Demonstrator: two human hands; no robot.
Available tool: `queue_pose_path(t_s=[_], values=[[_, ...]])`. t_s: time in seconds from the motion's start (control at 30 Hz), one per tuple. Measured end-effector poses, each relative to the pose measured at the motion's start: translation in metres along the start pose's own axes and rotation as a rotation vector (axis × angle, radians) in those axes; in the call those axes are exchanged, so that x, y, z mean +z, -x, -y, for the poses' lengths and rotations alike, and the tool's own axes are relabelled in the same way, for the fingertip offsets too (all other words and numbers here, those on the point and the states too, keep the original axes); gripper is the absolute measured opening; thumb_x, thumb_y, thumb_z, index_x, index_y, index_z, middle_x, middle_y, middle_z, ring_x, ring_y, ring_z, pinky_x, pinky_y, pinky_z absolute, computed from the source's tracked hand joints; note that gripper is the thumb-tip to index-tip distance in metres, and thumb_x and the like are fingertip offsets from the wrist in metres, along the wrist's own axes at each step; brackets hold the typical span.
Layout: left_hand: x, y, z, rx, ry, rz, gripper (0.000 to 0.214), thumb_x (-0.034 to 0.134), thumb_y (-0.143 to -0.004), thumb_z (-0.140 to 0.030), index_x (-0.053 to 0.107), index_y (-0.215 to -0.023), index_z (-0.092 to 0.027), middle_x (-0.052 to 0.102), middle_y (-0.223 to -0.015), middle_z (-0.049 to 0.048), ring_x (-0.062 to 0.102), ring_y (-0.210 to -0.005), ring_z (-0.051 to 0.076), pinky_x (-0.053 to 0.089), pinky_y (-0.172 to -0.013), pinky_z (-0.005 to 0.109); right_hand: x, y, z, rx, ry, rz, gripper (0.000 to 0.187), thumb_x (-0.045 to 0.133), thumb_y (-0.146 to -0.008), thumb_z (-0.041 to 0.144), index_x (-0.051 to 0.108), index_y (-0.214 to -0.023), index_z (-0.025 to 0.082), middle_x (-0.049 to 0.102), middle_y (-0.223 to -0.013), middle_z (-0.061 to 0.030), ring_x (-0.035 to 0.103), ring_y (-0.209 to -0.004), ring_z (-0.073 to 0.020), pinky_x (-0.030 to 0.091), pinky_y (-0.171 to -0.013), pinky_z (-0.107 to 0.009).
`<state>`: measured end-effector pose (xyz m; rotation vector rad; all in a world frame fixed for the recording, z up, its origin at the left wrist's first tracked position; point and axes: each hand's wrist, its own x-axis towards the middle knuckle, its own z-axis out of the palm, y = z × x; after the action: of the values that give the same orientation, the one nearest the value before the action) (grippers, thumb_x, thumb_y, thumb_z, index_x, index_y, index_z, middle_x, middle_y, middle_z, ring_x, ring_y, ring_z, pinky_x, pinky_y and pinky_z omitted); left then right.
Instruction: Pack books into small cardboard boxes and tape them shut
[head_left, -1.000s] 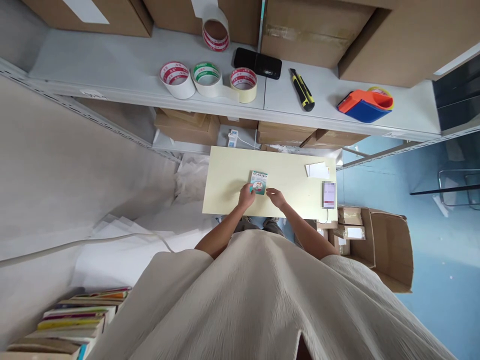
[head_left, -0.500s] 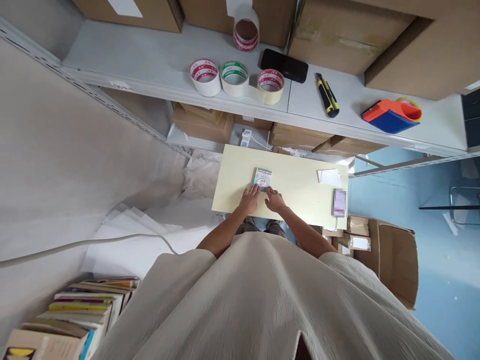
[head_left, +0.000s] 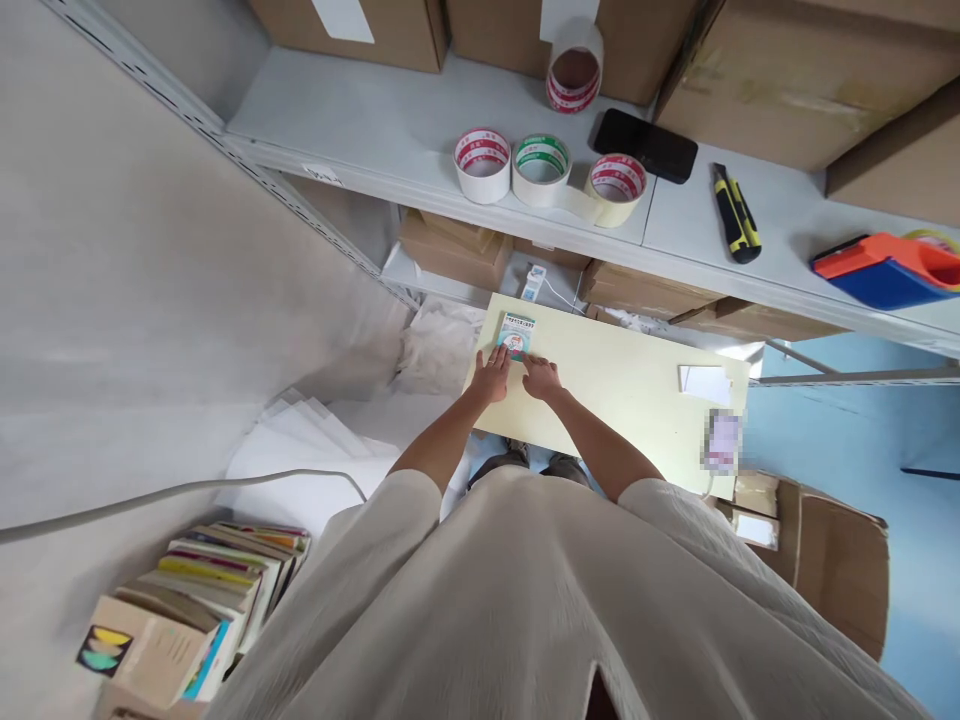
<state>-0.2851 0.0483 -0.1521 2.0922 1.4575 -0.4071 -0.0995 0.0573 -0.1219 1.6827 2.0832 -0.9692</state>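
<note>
A small teal and white booklet [head_left: 517, 331] lies near the far left corner of a pale yellow table [head_left: 637, 390]. My left hand [head_left: 491, 376] lies flat on the table with its fingers stretched out, the fingertips touching the booklet's near edge. My right hand [head_left: 541, 378] lies flat beside it, fingers apart, fingertips at the booklet's near right corner. Neither hand holds anything.
A white card [head_left: 705, 384] and a phone [head_left: 721, 441] lie at the table's right end. The shelf above carries tape rolls [head_left: 541, 166], a black case [head_left: 646, 145], a utility knife [head_left: 736, 213] and a tape dispenser [head_left: 889, 270]. Books [head_left: 187, 600] are stacked at lower left; an open carton [head_left: 817, 550] stands right.
Both hands have let go of the booklet and flattened on the table behind it, sliding it away towards the table's far left corner. The view has swung left.
</note>
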Motion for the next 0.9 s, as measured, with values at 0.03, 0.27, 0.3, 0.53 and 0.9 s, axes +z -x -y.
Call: queue_pose_path(t_s=[0.03, 0.27, 0.3, 0.53, 0.9], values=[[-0.003, -0.004, 0.004, -0.01, -0.007, 0.014, 0.102, 0.056, -0.099, -0.014, 0.018, -0.194, -0.007, 0.008, -0.202, 0.0213, 0.011, -0.19, 0.036, 0.0, -0.151, 0.071, -0.004, -0.005, 0.003, 0.007, 0.02, 0.006, 0.093, 0.048, -0.113, 0.017, 0.013, -0.197, 0.038, 0.046, -0.193, -0.0102, 0.043, -0.174, -0.0352, 0.037, -0.137, -0.055], [-0.017, -0.023, 0.02, -0.04, 0.06, 0.054, 0.12, 0.071, -0.094, -0.021, 0.007, -0.196, -0.014, 0.002, -0.202, 0.022, 0.005, -0.19, 0.04, -0.004, -0.149, 0.074, -0.016, -0.03, 0.013, 0.074, 0.09, 0.039, 0.101, 0.05, -0.11, 0.013, 0.005, -0.197, 0.038, 0.03, -0.2, -0.014, 0.035, -0.178, -0.0378, 0.032, -0.139, -0.06], [-0.018, -0.025, 0.021, -0.039, 0.065, 0.054, 0.121, 0.072, -0.094, -0.021, 0.008, -0.196, -0.015, 0.002, -0.202, 0.0224, 0.005, -0.19, 0.04, -0.004, -0.149, 0.074, -0.016, -0.031, 0.013, 0.081, 0.09, 0.048, 0.103, 0.051, -0.109, 0.012, 0.004, -0.197, 0.038, 0.029, -0.2, -0.014, 0.034, -0.178, -0.0379, 0.032, -0.139, -0.06], [-0.027, -0.033, 0.031, -0.022, 0.091, 0.067, 0.111, 0.07, -0.091, -0.014, 0.025, -0.193, -0.011, 0.009, -0.202, 0.0244, 0.011, -0.19, 0.041, 0.003, -0.151, 0.072, -0.016, -0.022, -0.002, 0.025, -0.002, 0.036, 0.1, 0.057, -0.113, 0.026, 0.003, -0.197, 0.037, 0.032, -0.199, -0.0156, 0.036, -0.178, -0.0388, 0.036, -0.139, -0.059], [-0.057, -0.065, -0.029, -0.089, 0.541, -0.495, 0.052, 0.061, -0.102, -0.011, 0.072, -0.153, -0.018, 0.073, -0.16, 0.0218, 0.065, -0.157, 0.037, 0.053, -0.136, 0.056, -0.04, 0.119, -0.157, 0.189, -0.342, -0.521, 0.067, 0.059, -0.108, 0.037, 0.06, -0.174, 0.022, 0.056, -0.18, -0.0225, 0.058, -0.163, -0.0422, 0.053, -0.131, -0.064]])
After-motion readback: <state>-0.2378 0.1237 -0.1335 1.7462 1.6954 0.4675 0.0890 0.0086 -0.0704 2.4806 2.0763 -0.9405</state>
